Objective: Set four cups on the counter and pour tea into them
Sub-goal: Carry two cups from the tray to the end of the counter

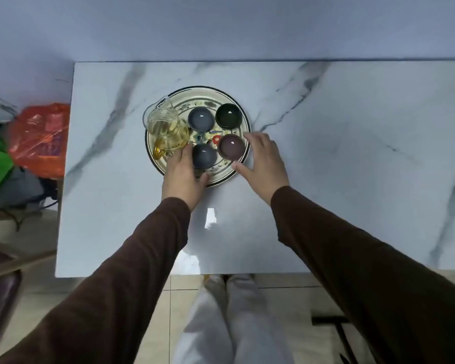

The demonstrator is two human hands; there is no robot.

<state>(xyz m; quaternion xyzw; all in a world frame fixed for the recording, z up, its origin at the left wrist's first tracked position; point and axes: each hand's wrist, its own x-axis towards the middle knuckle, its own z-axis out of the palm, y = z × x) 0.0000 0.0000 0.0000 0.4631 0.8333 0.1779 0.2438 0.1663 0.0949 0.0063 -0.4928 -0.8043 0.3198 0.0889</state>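
Between both hands, four cups on plate [222, 177]. Left hand [181, 174] spread open around blue-grey cup [204, 155]; right hand [263, 164] open beside purple cup [231, 147]. Glass pitcher [166, 127] beyond left fingers.

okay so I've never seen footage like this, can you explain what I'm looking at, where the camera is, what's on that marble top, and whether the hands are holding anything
There is one picture, from a camera worn on a person's head, looking down at their own arms. No machine is involved. On the marble counter sits a patterned plate carrying a glass pitcher of yellowish tea and four small cups: grey-blue, dark green, purple and dark blue. The left hand reaches around the dark blue cup, the right hand around the purple one. Neither grip has closed yet.
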